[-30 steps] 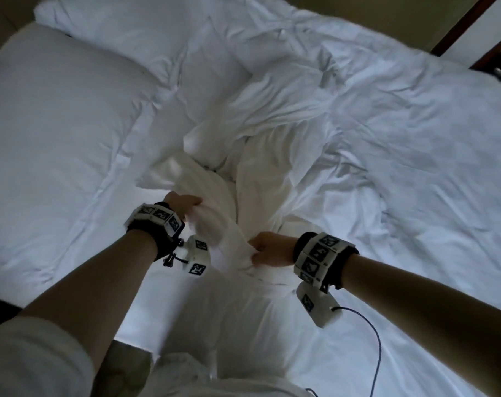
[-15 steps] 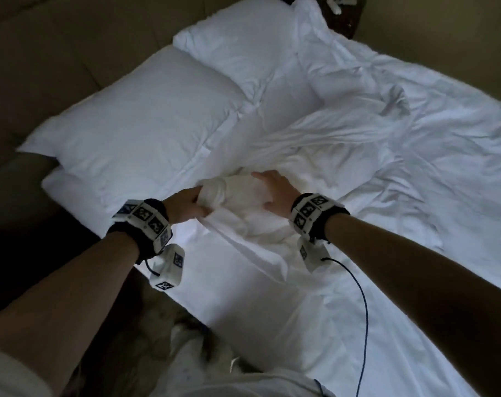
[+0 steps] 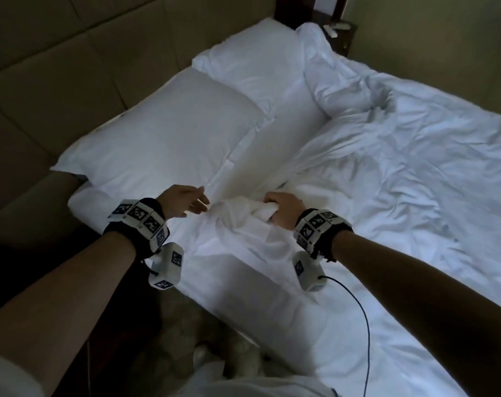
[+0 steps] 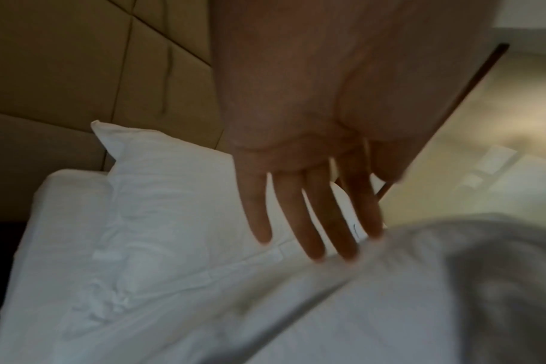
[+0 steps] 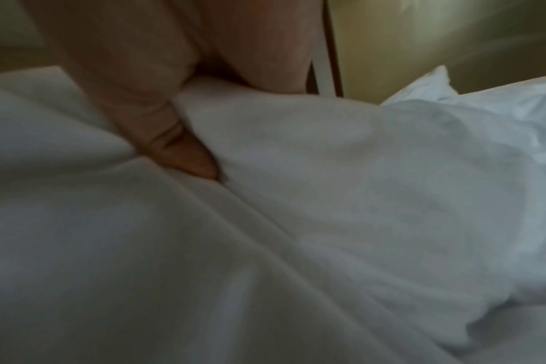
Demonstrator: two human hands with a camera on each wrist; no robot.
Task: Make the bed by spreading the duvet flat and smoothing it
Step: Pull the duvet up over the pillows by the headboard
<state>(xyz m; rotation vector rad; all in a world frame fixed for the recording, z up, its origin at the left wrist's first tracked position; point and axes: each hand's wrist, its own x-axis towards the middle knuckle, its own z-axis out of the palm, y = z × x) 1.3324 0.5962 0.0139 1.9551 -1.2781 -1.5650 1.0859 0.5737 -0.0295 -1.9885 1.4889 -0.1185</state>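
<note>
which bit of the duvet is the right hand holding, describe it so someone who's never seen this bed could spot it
Start at the two white pillows against the padded headboard. Just below the nearer one, at the bed's near edge, the duvet bunches into a thick twisted roll. The right hand grips it, unlike the flatter creased fabric around; the left hand is open beside it.

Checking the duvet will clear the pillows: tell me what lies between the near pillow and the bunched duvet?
Only a bare strip of sheet separates the near pillow from the bunched duvet, seen from the head view.
</note>
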